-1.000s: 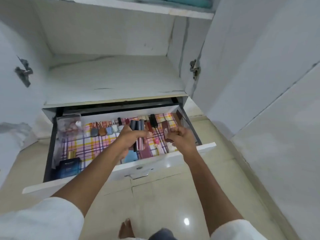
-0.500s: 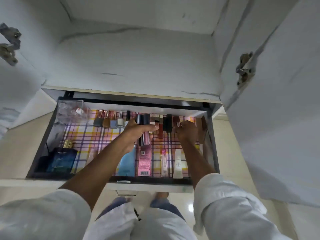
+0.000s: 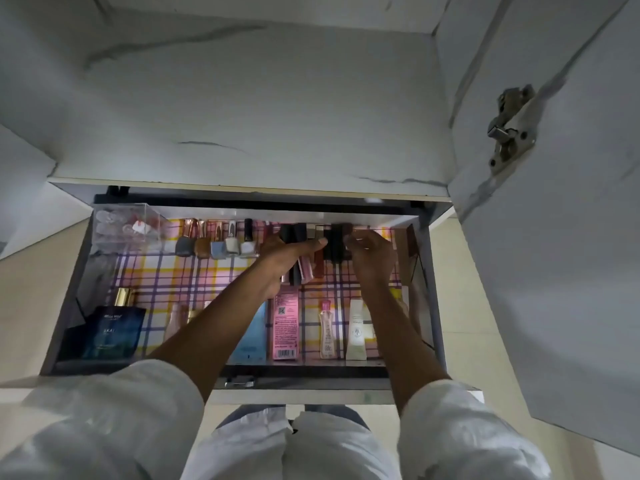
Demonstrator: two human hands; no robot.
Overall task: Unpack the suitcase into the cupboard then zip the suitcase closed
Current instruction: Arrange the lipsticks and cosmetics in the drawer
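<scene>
The cupboard's drawer (image 3: 239, 391) is pulled out below me, lined with pink and yellow checked paper. My left hand (image 3: 284, 261) reaches into its middle and grips a bunch of several slim cosmetic tubes (image 3: 304, 270), thumb stretched toward the back row. My right hand (image 3: 372, 259) is just to the right, fingers curled, pinching a dark lipstick tube (image 3: 336, 244) that stands in the back row. The suitcase is out of view.
Nail polish bottles (image 3: 221, 245) and a clear plastic box (image 3: 126, 226) line the drawer's back left. At its front lie a dark blue perfume box (image 3: 110, 332), a pink carton (image 3: 285, 327), a small bottle (image 3: 327, 329) and a cream tube (image 3: 356, 330). The open cupboard door (image 3: 554, 237) hangs at right.
My head has moved closer over the drawer. Both hands have reached further back, to the rear row of tubes, the left still carrying its bunch.
</scene>
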